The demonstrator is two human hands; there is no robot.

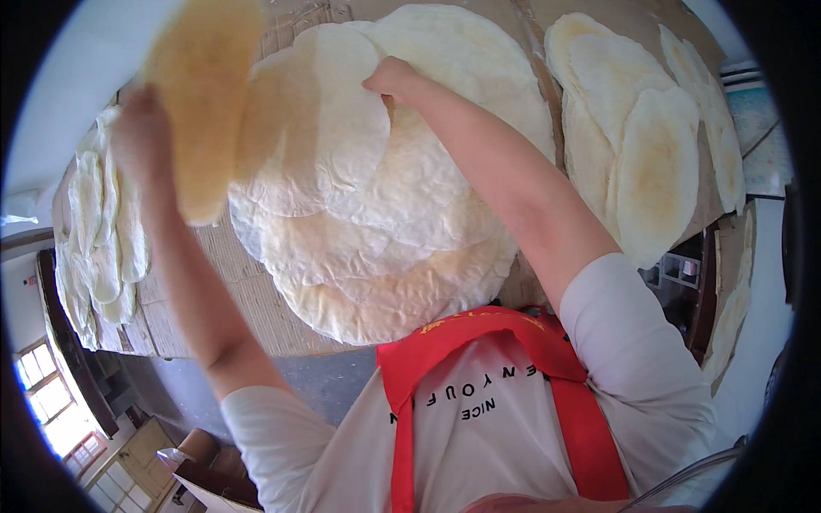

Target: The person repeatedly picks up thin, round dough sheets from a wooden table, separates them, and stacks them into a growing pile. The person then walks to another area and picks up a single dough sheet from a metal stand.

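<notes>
Several large, thin round flatbreads [410, 218] lie overlapped in a pile on the cardboard-covered table before me. My left hand [144, 118], blurred, is raised at the left beside a browned oval flatbread [205, 115]; it grips the edge of this bread, which hangs upright above the table. At the pile's upper part, my right hand [392, 78] pinches the edge of a pale round flatbread [349, 96] between thumb and fingers. The bread's edge curves down from that hand over the others.
Folded, narrow sheets of flatbread [102, 237] lie at the table's left end. Stacked oval flatbreads [657, 160] are at the right, with more beyond them. Cardboard [218, 276] covers the tabletop. A red apron [474, 340] hangs at my chest by the table's near edge.
</notes>
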